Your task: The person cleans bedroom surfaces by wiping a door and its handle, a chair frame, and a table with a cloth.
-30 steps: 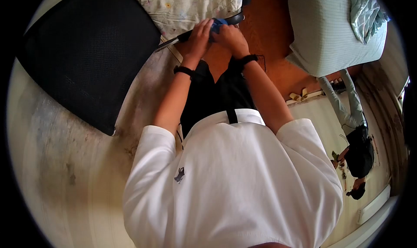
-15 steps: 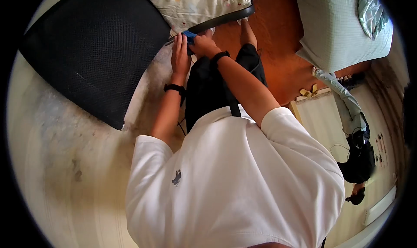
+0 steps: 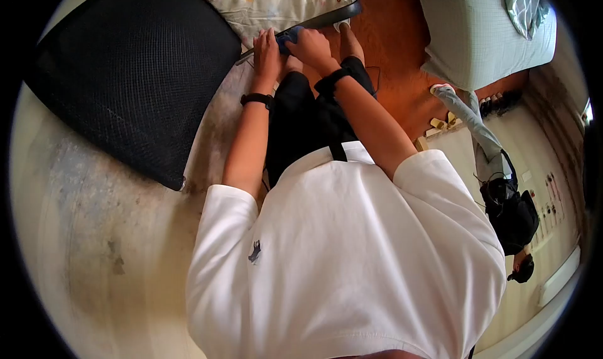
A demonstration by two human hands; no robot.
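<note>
A black mesh chair back fills the upper left, and a dark armrest runs from its edge along a flower-patterned cloth. Over the thin grey end of that armrest lie the fingers of my left hand, bent around it; the thumb is hard to see. Beside it, my right hand is closed on a dark blue cloth, pressed against the armrest. Part of the cloth is hidden under the fingers. Both wrists wear black bands.
At the upper right stands a bed with a pale cover and a crumpled fabric on it. Another person in black is at the right, near yellow slippers. A stained wall lies at the left.
Both hands have shifted slightly up in the view, and the right hand with the blue cloth has moved right along the armrest, away from the left. The other person's legs have moved.
</note>
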